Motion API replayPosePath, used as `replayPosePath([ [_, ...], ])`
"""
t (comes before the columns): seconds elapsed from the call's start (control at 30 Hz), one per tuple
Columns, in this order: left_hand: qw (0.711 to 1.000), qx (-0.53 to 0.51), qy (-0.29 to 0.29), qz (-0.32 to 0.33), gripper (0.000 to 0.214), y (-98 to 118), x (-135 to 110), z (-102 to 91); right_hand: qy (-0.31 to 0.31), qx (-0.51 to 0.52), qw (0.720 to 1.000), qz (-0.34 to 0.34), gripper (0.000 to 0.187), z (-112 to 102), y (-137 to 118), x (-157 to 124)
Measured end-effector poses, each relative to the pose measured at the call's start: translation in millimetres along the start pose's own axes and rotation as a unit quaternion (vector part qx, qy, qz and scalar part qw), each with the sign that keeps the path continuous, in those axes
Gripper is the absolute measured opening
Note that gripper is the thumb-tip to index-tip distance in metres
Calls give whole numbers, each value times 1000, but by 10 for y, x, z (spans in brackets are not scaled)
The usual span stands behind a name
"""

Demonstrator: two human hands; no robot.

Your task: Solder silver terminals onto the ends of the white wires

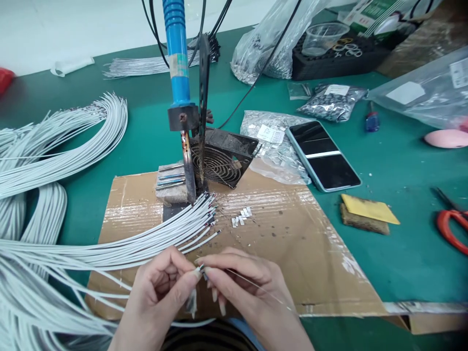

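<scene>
Head view, wire end (199, 267) between left fingers (182, 288), strand (261, 288) between right fingers (236, 263)

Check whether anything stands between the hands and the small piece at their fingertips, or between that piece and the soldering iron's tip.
Nothing visible parts the left hand or right hand from the small piece. Between it and the soldering iron in this view, the white wire bundle lies across the cardboard.
</scene>
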State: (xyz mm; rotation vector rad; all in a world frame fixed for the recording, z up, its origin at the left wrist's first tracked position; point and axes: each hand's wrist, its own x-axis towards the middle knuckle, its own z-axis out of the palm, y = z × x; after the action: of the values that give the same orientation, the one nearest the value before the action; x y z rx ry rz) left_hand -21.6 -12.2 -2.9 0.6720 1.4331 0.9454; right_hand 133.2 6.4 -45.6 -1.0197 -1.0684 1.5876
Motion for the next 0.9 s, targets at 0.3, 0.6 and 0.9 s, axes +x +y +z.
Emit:
replayPosePath([
  [0.3, 1000, -19, 8, -1, 44, -17, 0, 25, -8, -68, 997, -30, 18, -8, -157, -13],
  [0.6, 1000, -1, -26, -1, 45, -55, -4, -26, -3, 91, 992, 87, 10, 11, 34, -66],
  [0.9, 991, 122, -48, -17, 44, -6, -12, -88, -46, -88, 994, 55, 15, -50, -191, 16],
])
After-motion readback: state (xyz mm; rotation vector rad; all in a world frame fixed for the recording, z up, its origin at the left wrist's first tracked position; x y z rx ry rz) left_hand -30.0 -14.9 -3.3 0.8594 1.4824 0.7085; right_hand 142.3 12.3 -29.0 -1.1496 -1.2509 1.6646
